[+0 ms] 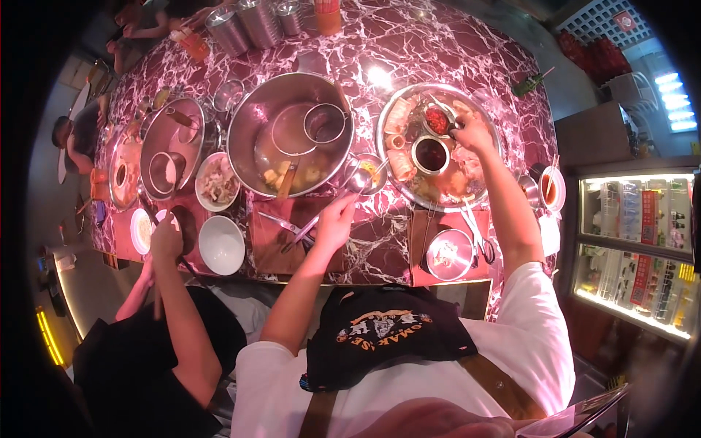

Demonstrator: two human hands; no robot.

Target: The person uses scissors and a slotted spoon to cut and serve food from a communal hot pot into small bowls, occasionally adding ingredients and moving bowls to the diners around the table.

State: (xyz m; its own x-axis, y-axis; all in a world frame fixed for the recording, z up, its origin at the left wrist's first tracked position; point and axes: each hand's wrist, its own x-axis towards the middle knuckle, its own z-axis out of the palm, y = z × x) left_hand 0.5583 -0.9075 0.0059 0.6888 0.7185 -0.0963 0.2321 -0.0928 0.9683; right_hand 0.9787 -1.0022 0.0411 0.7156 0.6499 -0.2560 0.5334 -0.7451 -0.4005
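Observation:
My left hand [338, 222] grips the handle of a metal ladle [361, 178], whose bowl is over a small bowl of yellowish food [372, 174]. Over a large round metal tray [385, 128], my right hand [472, 131] is closed on a small metal dish of chopped red food [438, 119]; how the fingers hold it is partly hidden. A cup of dark liquid [430, 155] stands in the middle of the tray, with pale rolled slices [402, 164] along its left side and meat pieces at the right. Left of the tray is a deep metal pot [249, 150] holding broth, a strainer and a round metal container.
A co-worker's hand [166, 238] holds a long utensil at the left. Metal tongs [279, 220], black-handled scissors [482, 241], a metal bowl [450, 254] and a white bowl [221, 245] lie along the near edge. Metal canisters [227, 30] stand at the far side.

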